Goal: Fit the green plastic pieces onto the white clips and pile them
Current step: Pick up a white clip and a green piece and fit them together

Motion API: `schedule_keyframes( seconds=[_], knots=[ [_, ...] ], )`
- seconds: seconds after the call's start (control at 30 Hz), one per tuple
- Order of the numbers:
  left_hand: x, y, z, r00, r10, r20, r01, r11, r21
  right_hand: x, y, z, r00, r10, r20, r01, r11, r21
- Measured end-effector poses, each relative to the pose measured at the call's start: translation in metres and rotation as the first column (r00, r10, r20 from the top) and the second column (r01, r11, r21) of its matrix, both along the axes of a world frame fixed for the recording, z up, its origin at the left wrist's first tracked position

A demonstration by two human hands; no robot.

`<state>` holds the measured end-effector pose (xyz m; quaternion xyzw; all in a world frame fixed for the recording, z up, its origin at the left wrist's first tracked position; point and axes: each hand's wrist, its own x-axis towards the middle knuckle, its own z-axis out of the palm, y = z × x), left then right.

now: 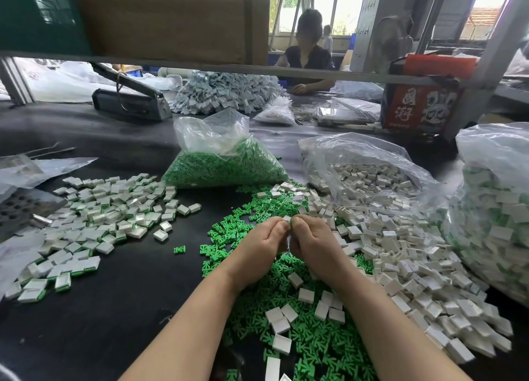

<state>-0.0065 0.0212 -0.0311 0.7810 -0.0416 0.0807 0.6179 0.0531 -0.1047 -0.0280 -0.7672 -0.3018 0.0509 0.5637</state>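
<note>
My left hand (264,244) and my right hand (310,244) meet at their fingertips above the table's middle. Between them they pinch a white clip (287,218) with a green piece (291,223) at its edge; both are mostly hidden by my fingers. Loose green pieces (309,337) lie heaped under my forearms. Loose white clips (400,269) spread to the right of my hands. A pile of fitted clips (94,226), white with green edges, lies on the left.
A bag of green pieces (226,165) stands beyond my hands, a bag of white clips (369,177) to its right, and a bag of fitted clips (495,217) at the far right. A person (307,57) sits across the black table (120,294). A red box (420,105) stands at the back right.
</note>
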Motion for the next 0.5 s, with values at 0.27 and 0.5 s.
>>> schedule_keyframes(
  seconds=[0.27,0.5],
  knots=[
    [0.0004,0.0003,0.0000,1.000,0.003,-0.006,-0.003,1.000,0.016,-0.0004,-0.0047,0.0030,0.999,0.029,0.018,-0.027,0.995,-0.094],
    [0.0028,-0.0001,-0.0043,0.995,0.088,0.041,-0.094,0.983,0.160,-0.0042,-0.0008,0.0006,0.983,0.002,0.181,0.047,0.963,-0.265]
  ],
)
